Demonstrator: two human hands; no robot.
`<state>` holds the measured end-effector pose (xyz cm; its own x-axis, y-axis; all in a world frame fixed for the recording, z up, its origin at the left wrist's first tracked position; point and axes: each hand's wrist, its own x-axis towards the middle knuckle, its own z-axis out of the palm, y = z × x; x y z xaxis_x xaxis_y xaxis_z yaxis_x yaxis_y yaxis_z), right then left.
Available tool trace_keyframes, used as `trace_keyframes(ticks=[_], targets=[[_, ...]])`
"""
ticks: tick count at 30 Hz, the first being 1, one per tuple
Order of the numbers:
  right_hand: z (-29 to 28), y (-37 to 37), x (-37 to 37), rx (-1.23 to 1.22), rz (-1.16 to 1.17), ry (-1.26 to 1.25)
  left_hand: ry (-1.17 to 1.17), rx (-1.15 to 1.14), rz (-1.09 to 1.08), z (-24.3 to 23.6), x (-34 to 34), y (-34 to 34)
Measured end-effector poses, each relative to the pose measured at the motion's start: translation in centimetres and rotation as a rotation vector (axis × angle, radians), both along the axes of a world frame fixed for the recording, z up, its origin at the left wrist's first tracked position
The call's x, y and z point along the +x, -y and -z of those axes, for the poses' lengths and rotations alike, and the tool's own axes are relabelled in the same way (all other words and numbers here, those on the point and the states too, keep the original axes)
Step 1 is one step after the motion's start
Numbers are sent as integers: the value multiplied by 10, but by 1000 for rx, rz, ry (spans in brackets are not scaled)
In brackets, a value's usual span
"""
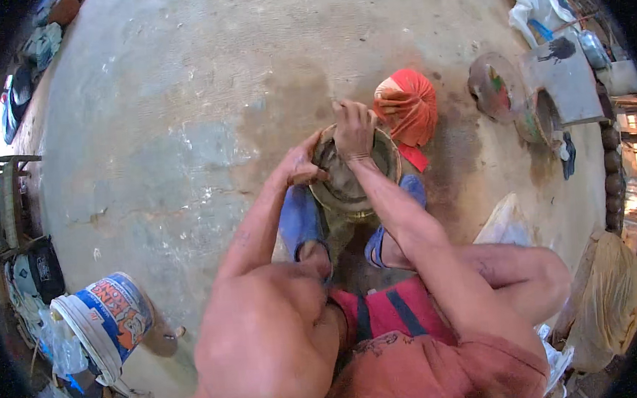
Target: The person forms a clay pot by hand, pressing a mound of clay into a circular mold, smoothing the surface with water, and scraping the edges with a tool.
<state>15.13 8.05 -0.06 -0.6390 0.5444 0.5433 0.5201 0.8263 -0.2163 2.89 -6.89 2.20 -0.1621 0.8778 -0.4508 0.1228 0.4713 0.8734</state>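
Note:
Between my blue-clad feet stands a round bowl-shaped vessel (393, 167), with a pale rim and a wet grey-brown, clay-like inside (343, 181). My left hand (306, 162) grips its left rim, the thumb reaching inward over the edge. Across the far part of the bowl lies my right hand (354, 130), its bent fingers close together over the far rim; its fingertips are hidden. Just beyond, to the right, a gathered red cloth bundle (411, 109) rests on the damp floor.
At the left is a white and blue bucket (106, 325). Farther right stand a round brown vessel (492, 86), another tipped round container (536, 118) and a grey board (563, 82). A cloth-covered bundle (607, 298) sits at the right edge. Dark wet patches mark the concrete floor (180, 83).

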Motion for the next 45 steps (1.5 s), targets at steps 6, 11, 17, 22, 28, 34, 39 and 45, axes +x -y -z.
trace_keyframes(ticks=[6, 11, 17, 22, 28, 34, 39, 45], targets=[[-9, 29, -6, 18, 73, -244, 28, 23, 4, 13, 8, 21], [-20, 12, -22, -82, 2, -233, -87, 138, 20, 32, -15, 6], [10, 12, -5, -38, -80, -181, -112, 227, 58, 33, 9, -7], [-29, 51, -29, -48, -34, -143, -171, 48, 113, 26, -14, 11], [-4, 56, 1, -75, -165, -171, 374, 90, 136, 12, -12, -2], [-8, 49, 32, -152, -216, -43, 554, -7, 180, -7, -17, -6], [-23, 45, 3, -272, -357, 24, 346, 96, 162, 2, -33, 8], [5, 14, 15, -364, -494, 3, 378, 89, 143, 12, -17, 7]])
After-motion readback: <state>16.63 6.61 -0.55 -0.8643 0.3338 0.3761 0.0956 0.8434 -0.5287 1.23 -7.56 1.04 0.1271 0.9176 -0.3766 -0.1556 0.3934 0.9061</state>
